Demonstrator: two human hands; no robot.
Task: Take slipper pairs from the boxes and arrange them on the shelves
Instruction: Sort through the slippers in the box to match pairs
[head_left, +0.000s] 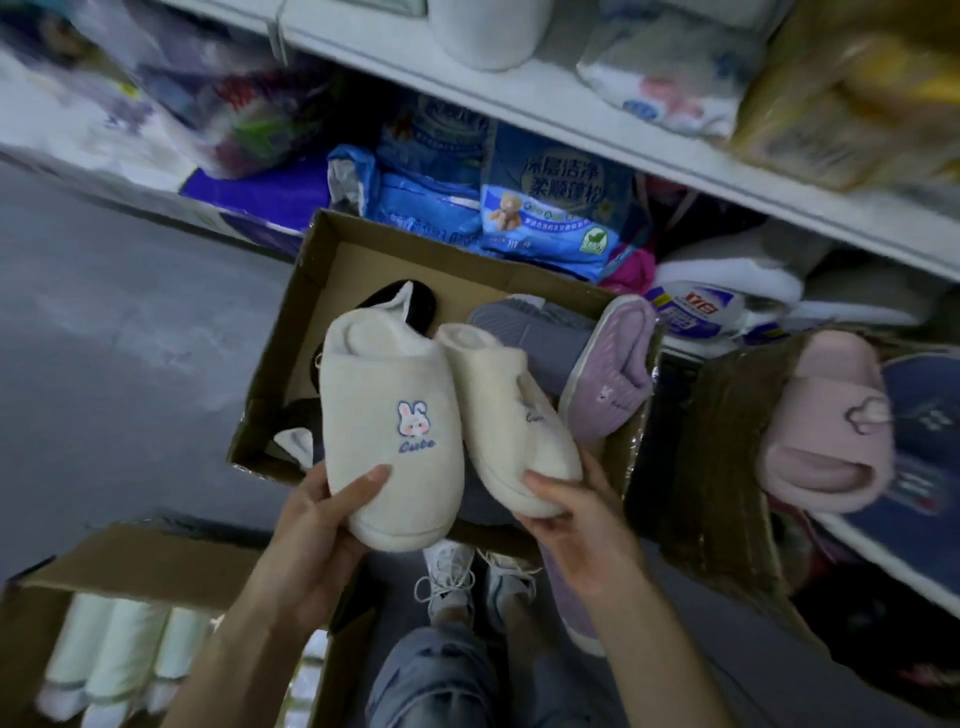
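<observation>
Above an open cardboard box (311, 291) I hold a pair of cream plush slippers. My left hand (322, 525) grips the toe end of the left cream slipper (389, 415), which bears a bunny patch and the word "Cute". My right hand (571, 519) grips the toe of the right cream slipper (509, 415). Inside the box lie a purple ribbed slipper (613, 374), a grey slipper (545, 332) sole up, and a black-and-white slipper (400, 306). A pink slipper (826, 426) rests on a second box (727, 457) to the right.
White shelves (597, 119) run across the back, holding blue detergent bags (550, 208), soft packs and a white slipper (488, 31). A box of white rolls (114, 654) stands at the lower left. My shoes (478, 577) stand on the grey floor (114, 364).
</observation>
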